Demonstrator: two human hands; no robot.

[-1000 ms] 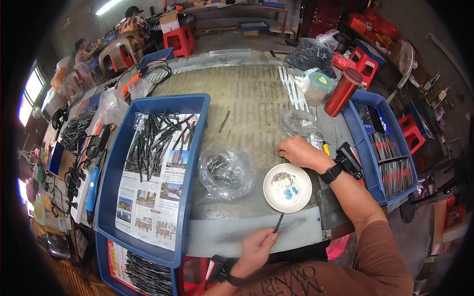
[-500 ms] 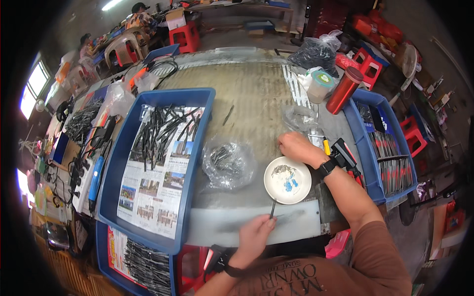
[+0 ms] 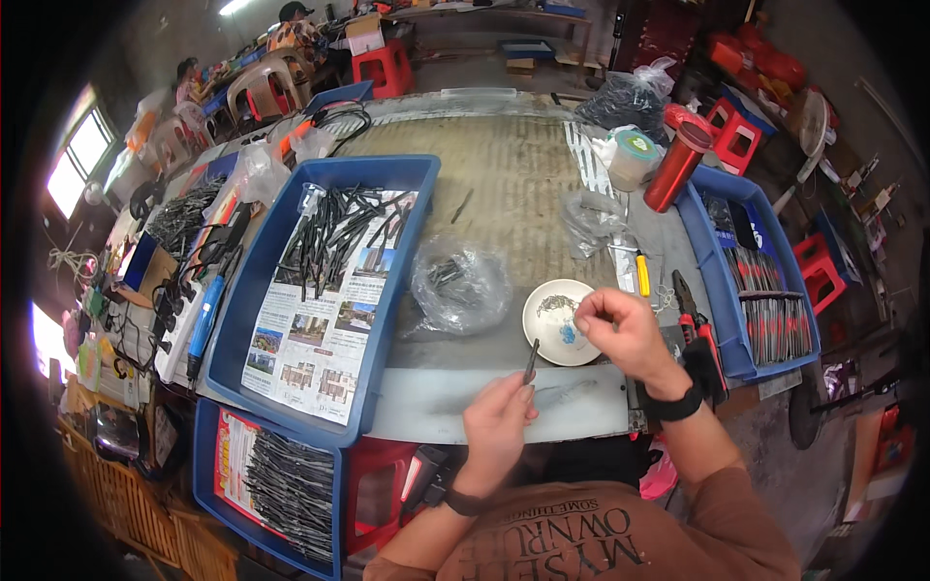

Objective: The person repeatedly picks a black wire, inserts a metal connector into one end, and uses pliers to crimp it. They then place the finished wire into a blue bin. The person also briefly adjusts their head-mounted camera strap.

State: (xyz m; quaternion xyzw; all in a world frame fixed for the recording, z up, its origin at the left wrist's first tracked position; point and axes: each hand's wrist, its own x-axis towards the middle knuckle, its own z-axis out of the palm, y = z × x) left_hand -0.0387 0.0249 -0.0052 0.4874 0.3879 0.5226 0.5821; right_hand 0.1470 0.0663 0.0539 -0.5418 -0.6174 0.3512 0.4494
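Note:
My left hand is closed around a thin dark rod-shaped piece, which points up toward the near rim of a small white dish. Tiny dark bits and a few blue bits lie in the dish. Over its right rim is my right hand, thumb and finger pinched together. Whatever may be between those fingertips is too small to make out. A pale flat board lies at the table's near edge, under my left hand.
To the left stands a blue tray with newspaper and black strips. A clear plastic bag lies beside the dish. Rightward are a yellow-handled tool, red-handled pliers, a red flask and another blue tray.
My right hand has come back from beyond the dish to its right rim, fingers pinched. My left hand still holds the dark piece near the dish. The whole view has shifted slightly.

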